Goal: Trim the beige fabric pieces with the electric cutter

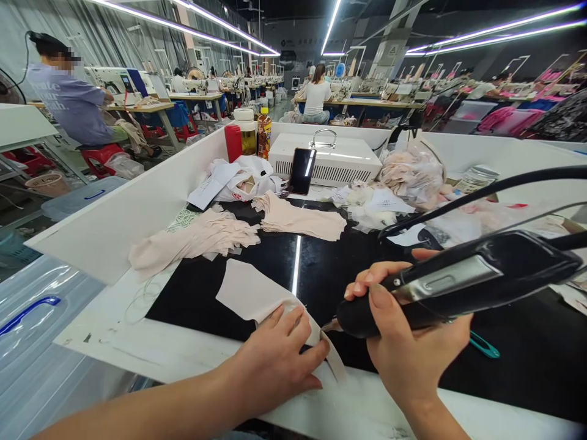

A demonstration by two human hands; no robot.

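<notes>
My left hand [287,351] presses and pinches a beige fabric piece [250,287] on a black glossy mat [192,305], its fingers bent over the cloth. A narrow strip of the cloth [334,357] curves out beyond my fingertips. Wrapped in my right hand [413,342] is a black corded handheld tool [440,287] with a silver lever along its top. Its small metal tip touches or nearly touches the fabric edge near my left index finger; which, I cannot tell. Farther back lie a fanned stack of beige pieces [197,238] and a second stack [302,219].
A phone [302,171] leans against a white vented metal box [325,156]. Bottles [264,133] and white bags [252,177] stand left of it; fabric scraps [408,171] pile up right. Teal thread snips [483,345] lie beyond my right wrist. A black cable [495,186] arches overhead. White walls [123,220] edge the table.
</notes>
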